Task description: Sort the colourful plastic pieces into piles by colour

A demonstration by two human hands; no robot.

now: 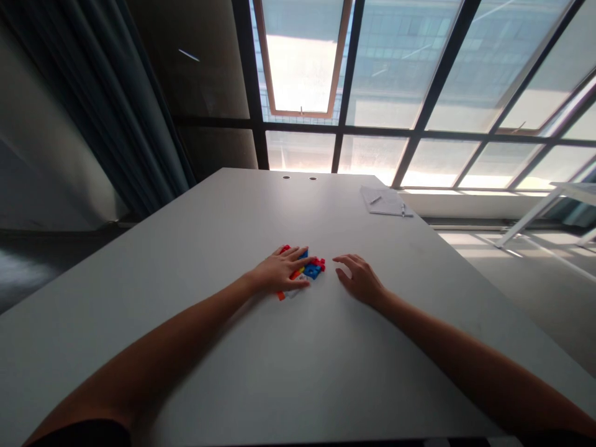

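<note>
On the white table lies a small cluster of colourful plastic building blocks, in red, blue, yellow, orange and white. My left hand rests over the cluster with its fingers spread, hiding part of it. An orange-red piece pokes out below the palm, beside pale pieces under the thumb. Just right of the blocks, apart from them, my right hand hovers at the tabletop with fingers slightly curved and the thumb held away; nothing shows between them.
Sheets of paper with a pen on them lie near the table's far right edge. Two round holes pierce the far end. Behind stand tall windows, a dark curtain at left and another white table at right.
</note>
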